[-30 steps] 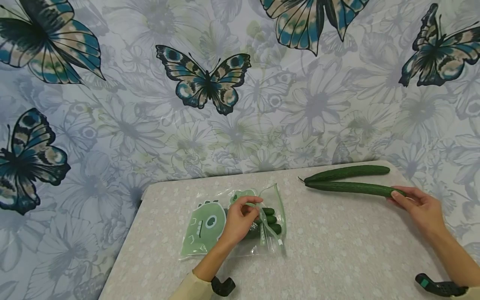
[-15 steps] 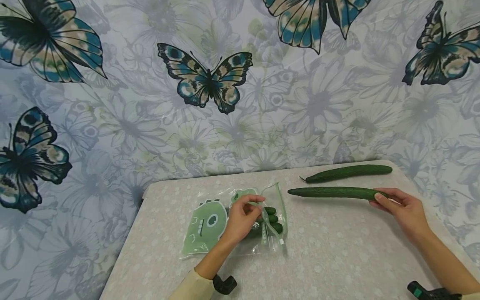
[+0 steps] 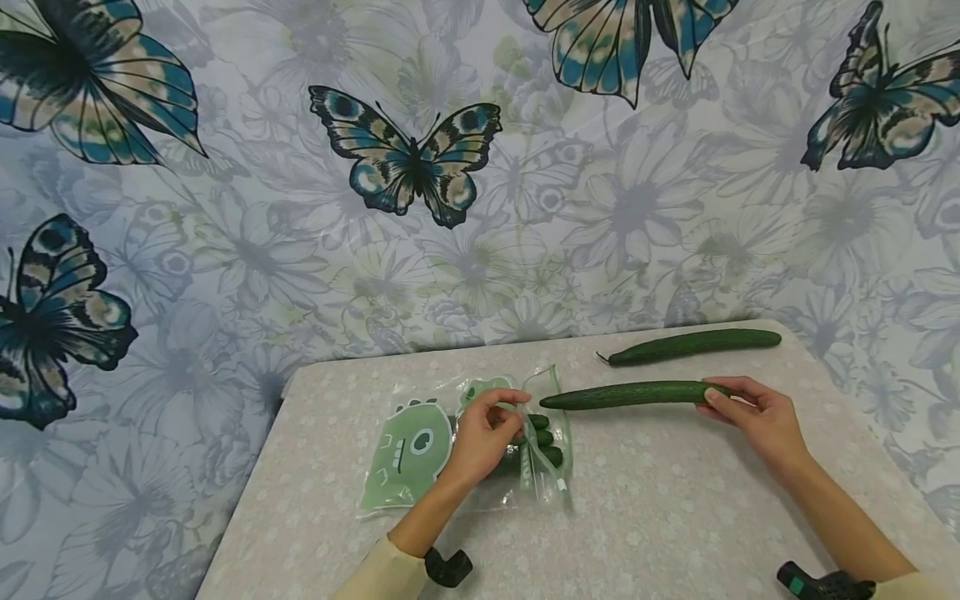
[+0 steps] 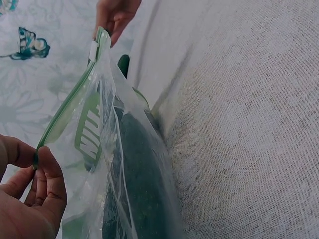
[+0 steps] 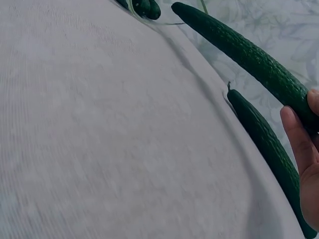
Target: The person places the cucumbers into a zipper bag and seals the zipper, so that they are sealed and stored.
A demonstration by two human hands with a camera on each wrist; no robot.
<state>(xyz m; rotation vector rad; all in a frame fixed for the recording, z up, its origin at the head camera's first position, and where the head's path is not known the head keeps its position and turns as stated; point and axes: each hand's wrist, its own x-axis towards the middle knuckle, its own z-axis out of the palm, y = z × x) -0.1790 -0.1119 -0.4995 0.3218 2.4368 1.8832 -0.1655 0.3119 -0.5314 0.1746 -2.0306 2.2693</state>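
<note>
A long green cucumber [image 3: 630, 395] is being held above the table, right of the bag, lying nearly level, with its tapered tip pointing left. Its right end is being gripped by the right hand [image 3: 761, 421], between thumb and fingers. In the head view the tip is overlapping the far right part of the mouth of a clear zip bag [image 3: 397, 492]; whether the bag is being touched cannot be told.

The bag's green-edged mouth is being pinched between thumb and finger by the left hand [image 3: 483, 437], and the opening is facing right. A white slider [image 4: 93, 51] is being shown on the green edge in the left wrist view. A pale green cartoon face is being displayed on the bag's left part, and the ends of three cucumbers [image 3: 553, 456] are being seen through the plastic near the mouth.

Farther back on the right, a second long cucumber [image 3: 693, 346] is being supported by the table [image 3: 675, 492], which is being covered by a pale patterned cloth. Beyond the table, a floral backdrop [image 3: 405, 283] printed with large blue and black butterflies is being shown.
</note>
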